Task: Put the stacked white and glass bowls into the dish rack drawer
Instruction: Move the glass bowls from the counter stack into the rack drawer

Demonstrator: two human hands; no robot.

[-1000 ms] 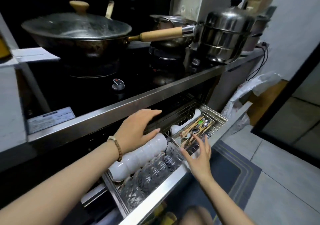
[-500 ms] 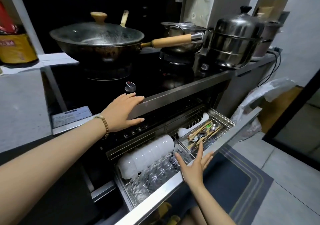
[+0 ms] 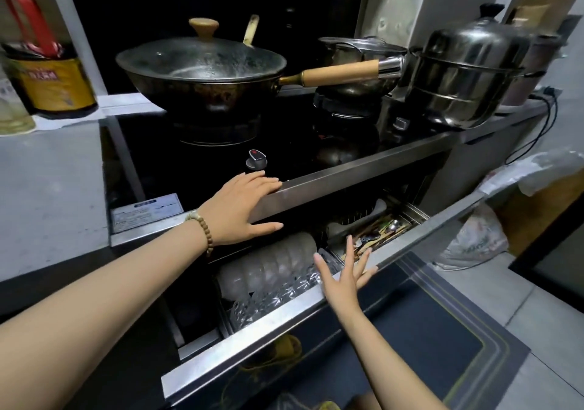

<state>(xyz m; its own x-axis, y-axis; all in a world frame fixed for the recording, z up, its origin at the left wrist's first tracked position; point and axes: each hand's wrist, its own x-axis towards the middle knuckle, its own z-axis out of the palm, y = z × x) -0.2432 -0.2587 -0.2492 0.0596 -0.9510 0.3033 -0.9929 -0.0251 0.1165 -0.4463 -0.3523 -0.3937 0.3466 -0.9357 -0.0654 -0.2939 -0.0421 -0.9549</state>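
Observation:
The dish rack drawer [image 3: 284, 318] under the stove is partly pulled out. Inside it a row of white bowls [image 3: 268, 264] lies on its side, with a row of cut-glass bowls [image 3: 278, 296] in front of it. My left hand [image 3: 240, 207] rests flat on the steel front edge of the stove, fingers straight. My right hand [image 3: 344, 275] presses its spread, straight fingers against the drawer's steel front rail. Neither hand holds anything.
A cutlery tray [image 3: 379, 236] with spoons and chopsticks fills the drawer's right part. On the stove stand a lidded wok [image 3: 202, 71] with a wooden handle, a small pot [image 3: 357, 52] and a steel steamer [image 3: 467, 75]. A dark mat [image 3: 442, 330] covers the floor.
My left hand rose from the white bowls to the stove's front edge. The drawer has slid further in under my right hand's push. The view has risen.

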